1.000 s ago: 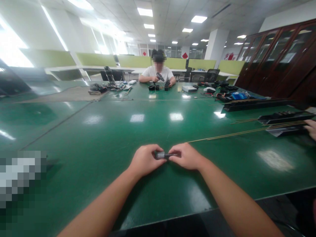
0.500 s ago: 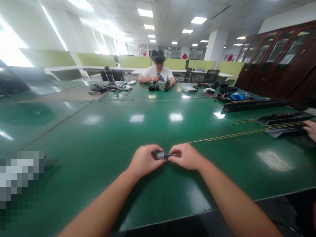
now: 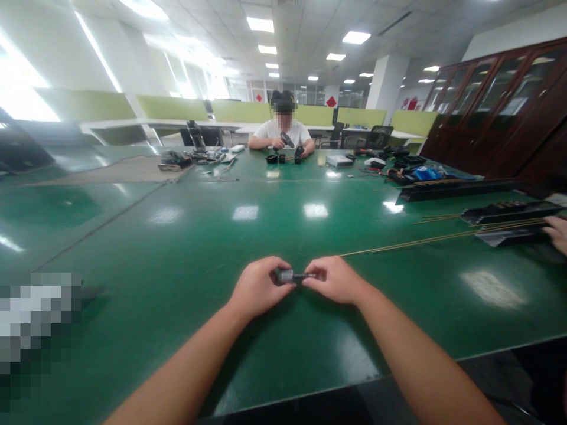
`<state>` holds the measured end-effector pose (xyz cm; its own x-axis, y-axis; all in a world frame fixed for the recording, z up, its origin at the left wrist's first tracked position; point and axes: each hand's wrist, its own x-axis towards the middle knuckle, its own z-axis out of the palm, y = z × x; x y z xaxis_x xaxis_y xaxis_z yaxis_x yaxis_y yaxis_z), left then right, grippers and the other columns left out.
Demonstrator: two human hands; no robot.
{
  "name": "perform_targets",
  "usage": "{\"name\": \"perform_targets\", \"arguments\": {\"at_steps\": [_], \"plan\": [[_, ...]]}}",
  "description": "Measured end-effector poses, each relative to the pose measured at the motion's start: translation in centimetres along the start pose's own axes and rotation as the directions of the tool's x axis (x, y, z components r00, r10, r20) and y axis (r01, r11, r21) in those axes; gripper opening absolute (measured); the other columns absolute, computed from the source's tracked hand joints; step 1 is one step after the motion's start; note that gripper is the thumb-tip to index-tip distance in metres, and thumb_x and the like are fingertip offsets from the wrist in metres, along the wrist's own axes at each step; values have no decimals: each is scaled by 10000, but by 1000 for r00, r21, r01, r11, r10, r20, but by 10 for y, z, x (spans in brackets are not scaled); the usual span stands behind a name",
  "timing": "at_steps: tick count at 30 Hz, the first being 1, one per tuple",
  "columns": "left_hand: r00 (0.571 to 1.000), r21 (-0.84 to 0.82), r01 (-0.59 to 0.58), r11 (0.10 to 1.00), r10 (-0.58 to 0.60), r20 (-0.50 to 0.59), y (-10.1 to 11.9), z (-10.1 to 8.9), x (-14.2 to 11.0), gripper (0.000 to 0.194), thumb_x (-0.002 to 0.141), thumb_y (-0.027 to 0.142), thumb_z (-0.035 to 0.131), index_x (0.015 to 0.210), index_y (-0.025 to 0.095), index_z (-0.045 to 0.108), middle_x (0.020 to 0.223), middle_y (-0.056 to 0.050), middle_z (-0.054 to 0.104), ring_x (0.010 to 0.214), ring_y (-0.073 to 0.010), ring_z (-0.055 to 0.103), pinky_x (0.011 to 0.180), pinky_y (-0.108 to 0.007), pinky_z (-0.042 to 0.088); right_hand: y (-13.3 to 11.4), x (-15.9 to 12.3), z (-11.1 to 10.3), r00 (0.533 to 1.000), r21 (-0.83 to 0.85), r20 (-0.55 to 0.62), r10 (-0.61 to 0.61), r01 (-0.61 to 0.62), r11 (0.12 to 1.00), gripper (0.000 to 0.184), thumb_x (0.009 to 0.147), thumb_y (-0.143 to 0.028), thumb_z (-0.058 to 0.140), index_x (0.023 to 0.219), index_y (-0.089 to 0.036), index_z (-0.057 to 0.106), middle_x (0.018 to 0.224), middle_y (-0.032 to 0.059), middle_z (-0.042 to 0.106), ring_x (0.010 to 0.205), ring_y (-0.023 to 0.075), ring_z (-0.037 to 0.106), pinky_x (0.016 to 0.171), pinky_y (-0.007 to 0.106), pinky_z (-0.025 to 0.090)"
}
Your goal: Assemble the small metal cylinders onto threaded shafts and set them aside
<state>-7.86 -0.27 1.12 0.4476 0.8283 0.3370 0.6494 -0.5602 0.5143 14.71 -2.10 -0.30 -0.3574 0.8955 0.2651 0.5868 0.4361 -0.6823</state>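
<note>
My left hand point(image 3: 259, 286) and my right hand point(image 3: 336, 279) meet over the green table point(image 3: 177, 248), close to its near edge. Between them they pinch a small dark cylindrical part point(image 3: 290, 275) with a grey end toward the left hand and a thin black stem toward the right. Both hands have their fingers curled round the ends of the part. The part is held just above the table surface.
Thin brass rods point(image 3: 420, 241) lie to the right, running toward long black trays point(image 3: 509, 211), where another person's hand point(image 3: 559, 231) rests. A person point(image 3: 282, 131) sits at the far side among tools and small parts. A blurred patch lies at the lower left.
Both hands with the small part have shifted very slightly away from me. Nothing else has moved.
</note>
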Motion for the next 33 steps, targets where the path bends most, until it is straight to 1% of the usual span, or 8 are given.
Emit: {"name": "perform_targets", "arguments": {"at_steps": [8, 14, 26, 33], "plan": [[1000, 7, -3, 1000, 3, -8, 0, -1, 0, 209, 718, 331, 751, 896, 234, 701, 824, 10, 707, 734, -167, 649, 677, -275, 481, 0, 0, 0, 1000, -6, -6, -5, 5, 1000, 120, 814, -285, 687, 866, -186, 731, 718, 1, 685, 621, 118, 578, 585, 228, 401], [1000, 9, 0, 1000, 0, -15, -1, -2, 0, 211, 717, 327, 758, 898, 235, 698, 822, 15, 702, 726, -157, 645, 678, -272, 483, 0, 1, -2, 1000, -16, -14, -5, 5, 1000, 126, 817, -292, 687, 870, -187, 732, 725, 4, 684, 624, 117, 574, 586, 227, 394], [1000, 14, -6, 1000, 6, -15, -3, -4, 1, 216, 731, 329, 746, 913, 225, 696, 833, -4, 703, 719, -162, 642, 672, -272, 485, 0, 0, -4, 1000, -4, -22, 2, -2, 1000, 122, 821, -295, 685, 859, -186, 724, 718, -1, 681, 616, 113, 577, 581, 223, 399], [1000, 17, 0, 1000, 0, -12, -4, -4, 1, 214, 733, 330, 749, 916, 233, 695, 828, 5, 702, 713, -158, 642, 672, -272, 489, 0, 1, -3, 1000, 1, -14, 18, -18, 1000, 126, 822, -294, 688, 868, -183, 725, 721, 4, 686, 622, 117, 582, 584, 225, 403]]}}
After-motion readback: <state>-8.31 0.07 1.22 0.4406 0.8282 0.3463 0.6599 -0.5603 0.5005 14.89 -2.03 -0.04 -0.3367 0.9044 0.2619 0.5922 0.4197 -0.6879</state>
